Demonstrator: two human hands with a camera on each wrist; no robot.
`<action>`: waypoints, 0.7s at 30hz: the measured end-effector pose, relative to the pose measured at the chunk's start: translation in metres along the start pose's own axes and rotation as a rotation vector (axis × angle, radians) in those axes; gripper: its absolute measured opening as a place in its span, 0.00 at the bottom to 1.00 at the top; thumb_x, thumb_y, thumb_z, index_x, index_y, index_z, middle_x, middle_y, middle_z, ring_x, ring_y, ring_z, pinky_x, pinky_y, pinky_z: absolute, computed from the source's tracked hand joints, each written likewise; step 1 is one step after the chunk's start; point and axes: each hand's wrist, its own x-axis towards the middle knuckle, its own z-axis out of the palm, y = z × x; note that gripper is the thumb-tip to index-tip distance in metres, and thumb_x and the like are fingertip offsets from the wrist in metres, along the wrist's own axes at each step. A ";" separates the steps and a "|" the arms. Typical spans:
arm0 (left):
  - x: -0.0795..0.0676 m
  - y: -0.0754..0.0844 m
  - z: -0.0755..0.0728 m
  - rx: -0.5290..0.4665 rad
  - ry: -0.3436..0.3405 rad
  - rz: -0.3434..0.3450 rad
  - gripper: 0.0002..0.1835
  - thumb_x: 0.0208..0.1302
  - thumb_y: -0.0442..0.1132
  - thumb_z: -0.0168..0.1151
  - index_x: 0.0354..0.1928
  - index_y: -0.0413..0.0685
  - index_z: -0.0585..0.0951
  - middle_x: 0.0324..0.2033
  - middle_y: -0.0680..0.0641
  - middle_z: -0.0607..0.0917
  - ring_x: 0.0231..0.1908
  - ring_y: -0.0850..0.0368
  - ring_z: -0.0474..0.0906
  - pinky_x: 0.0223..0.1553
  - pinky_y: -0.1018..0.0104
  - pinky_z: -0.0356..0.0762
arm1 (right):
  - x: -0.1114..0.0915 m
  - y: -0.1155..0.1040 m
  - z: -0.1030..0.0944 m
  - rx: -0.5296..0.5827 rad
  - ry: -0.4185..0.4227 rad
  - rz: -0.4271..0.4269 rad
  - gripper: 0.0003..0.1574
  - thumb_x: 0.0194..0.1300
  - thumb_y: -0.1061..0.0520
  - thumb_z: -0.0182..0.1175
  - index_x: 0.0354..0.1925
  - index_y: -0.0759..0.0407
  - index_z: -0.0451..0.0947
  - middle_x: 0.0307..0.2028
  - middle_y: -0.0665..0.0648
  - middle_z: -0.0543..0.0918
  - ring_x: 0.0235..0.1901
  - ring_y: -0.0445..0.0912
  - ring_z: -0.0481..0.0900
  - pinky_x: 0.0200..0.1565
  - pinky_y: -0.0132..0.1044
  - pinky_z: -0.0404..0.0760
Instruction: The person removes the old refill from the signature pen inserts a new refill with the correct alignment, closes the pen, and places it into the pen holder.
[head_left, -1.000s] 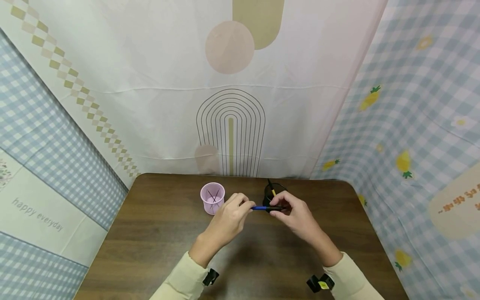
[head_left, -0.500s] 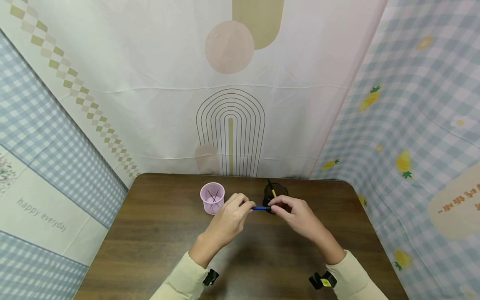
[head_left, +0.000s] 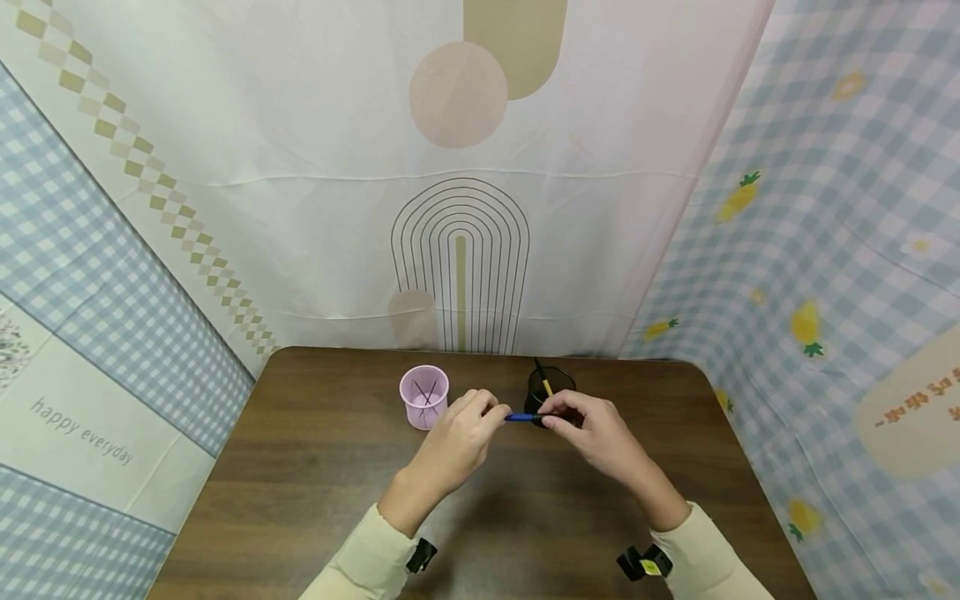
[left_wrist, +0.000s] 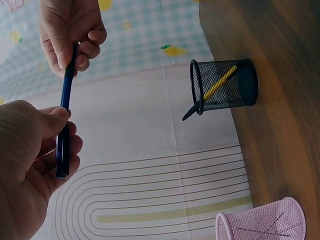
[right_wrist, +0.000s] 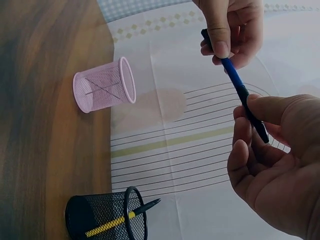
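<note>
A blue pen with black ends (head_left: 520,417) is held level between both hands above the table, in front of the cups. My left hand (head_left: 461,437) pinches one end between thumb and fingers; that end pokes out past the fingers in the left wrist view. At the other end, my right hand (head_left: 600,433) pinches the black part with thumb and fingertips, and its tapered end shows beyond them in the right wrist view. Behind the right hand stands a black mesh pen cup (right_wrist: 80,212) with a yellow-and-black pen (right_wrist: 107,226) leaning in it.
A pink mesh pen cup (head_left: 414,410) stands just behind and left of the left hand. Crossed dark lines show on its mesh. The wooden table (head_left: 315,475) ends at a fabric backdrop (head_left: 337,250), with checked cloth (head_left: 750,275) at the right.
My right hand's fingers have shifted and now cover more of the pen's black end, with the wrist slightly farther right. The left hand and both cups look nearly unmoved.
</note>
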 end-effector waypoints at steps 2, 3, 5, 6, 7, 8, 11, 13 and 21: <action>0.000 0.000 -0.001 0.021 -0.011 0.002 0.10 0.64 0.26 0.63 0.44 0.46 0.84 0.36 0.50 0.81 0.36 0.56 0.77 0.36 0.66 0.76 | 0.000 0.000 0.001 -0.005 0.015 -0.014 0.05 0.69 0.57 0.68 0.43 0.47 0.85 0.37 0.47 0.87 0.27 0.38 0.76 0.30 0.33 0.78; 0.000 -0.001 -0.001 0.031 -0.015 0.004 0.12 0.63 0.25 0.63 0.45 0.46 0.84 0.36 0.50 0.81 0.36 0.55 0.76 0.36 0.66 0.75 | 0.000 0.000 0.001 -0.004 0.021 -0.020 0.06 0.68 0.57 0.68 0.43 0.47 0.85 0.37 0.47 0.87 0.27 0.38 0.76 0.30 0.33 0.78; -0.001 -0.002 -0.001 0.047 -0.015 0.009 0.14 0.60 0.24 0.64 0.45 0.46 0.84 0.36 0.50 0.80 0.36 0.55 0.76 0.35 0.65 0.75 | 0.000 -0.001 0.002 -0.005 0.031 -0.026 0.07 0.67 0.58 0.69 0.43 0.48 0.85 0.37 0.47 0.87 0.27 0.38 0.76 0.29 0.33 0.78; -0.001 -0.002 -0.001 0.052 -0.013 0.011 0.14 0.59 0.23 0.64 0.44 0.46 0.84 0.36 0.50 0.80 0.36 0.55 0.76 0.36 0.65 0.75 | 0.000 -0.001 0.002 -0.008 0.037 -0.029 0.07 0.67 0.58 0.69 0.43 0.48 0.85 0.37 0.47 0.87 0.28 0.38 0.77 0.29 0.33 0.79; -0.001 -0.002 -0.001 0.055 -0.010 0.014 0.15 0.58 0.23 0.65 0.44 0.46 0.84 0.36 0.50 0.80 0.36 0.55 0.76 0.36 0.65 0.75 | 0.000 -0.001 0.003 -0.010 0.041 -0.032 0.07 0.66 0.59 0.70 0.42 0.48 0.85 0.37 0.47 0.87 0.28 0.37 0.77 0.30 0.33 0.79; -0.001 -0.002 -0.001 0.059 -0.007 0.017 0.15 0.58 0.22 0.65 0.44 0.46 0.84 0.36 0.50 0.80 0.36 0.55 0.76 0.36 0.65 0.75 | 0.000 -0.001 0.003 -0.013 0.046 -0.037 0.08 0.66 0.60 0.70 0.42 0.49 0.85 0.37 0.47 0.87 0.28 0.37 0.77 0.30 0.33 0.79; 0.000 -0.003 -0.002 0.063 -0.005 0.022 0.16 0.56 0.22 0.66 0.44 0.47 0.84 0.35 0.50 0.80 0.36 0.55 0.75 0.36 0.65 0.75 | 0.000 -0.002 0.004 -0.022 0.065 -0.050 0.09 0.65 0.61 0.71 0.41 0.49 0.85 0.37 0.48 0.87 0.29 0.37 0.78 0.31 0.32 0.80; 0.000 -0.003 -0.002 0.064 -0.006 0.021 0.17 0.55 0.22 0.66 0.44 0.47 0.84 0.35 0.50 0.79 0.35 0.55 0.75 0.37 0.66 0.75 | 0.000 -0.002 0.004 -0.025 0.076 -0.059 0.10 0.64 0.62 0.71 0.41 0.50 0.84 0.37 0.48 0.86 0.30 0.36 0.79 0.32 0.32 0.81; 0.001 -0.001 -0.004 0.085 -0.016 0.015 0.16 0.54 0.23 0.69 0.44 0.46 0.85 0.34 0.50 0.79 0.34 0.55 0.74 0.36 0.65 0.74 | -0.001 -0.002 0.007 -0.019 0.116 -0.087 0.14 0.60 0.65 0.73 0.39 0.49 0.83 0.38 0.48 0.84 0.32 0.36 0.79 0.32 0.31 0.81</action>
